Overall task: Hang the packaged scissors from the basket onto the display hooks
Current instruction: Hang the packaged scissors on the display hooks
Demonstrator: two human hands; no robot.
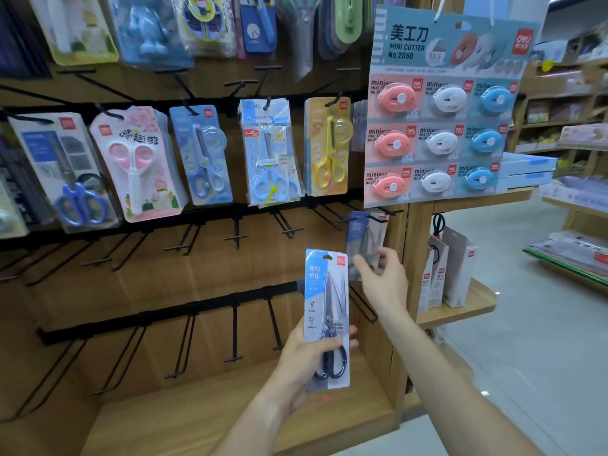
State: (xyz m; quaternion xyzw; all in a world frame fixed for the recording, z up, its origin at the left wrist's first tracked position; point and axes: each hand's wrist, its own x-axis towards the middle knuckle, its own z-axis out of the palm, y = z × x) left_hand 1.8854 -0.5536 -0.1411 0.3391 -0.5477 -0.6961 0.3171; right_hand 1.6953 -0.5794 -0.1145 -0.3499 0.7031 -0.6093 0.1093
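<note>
The left hand [307, 352] grips a packaged scissors [327, 319] by its lower half, upright, so the hang-hole at the top stays free for a hook; the right hand [381, 276], arm outstretched, fingers loosely spread and blurred, touches a hung pack [365, 245] on the right-end hook [375, 219], probably steadying it; bare hooks [235, 238] wait alongside; no basket shows.

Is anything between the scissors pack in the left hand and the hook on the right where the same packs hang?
Only the right hand, reaching at the hung pack, lies between the held scissors pack and that hook. The left hand grips the pack.
</note>
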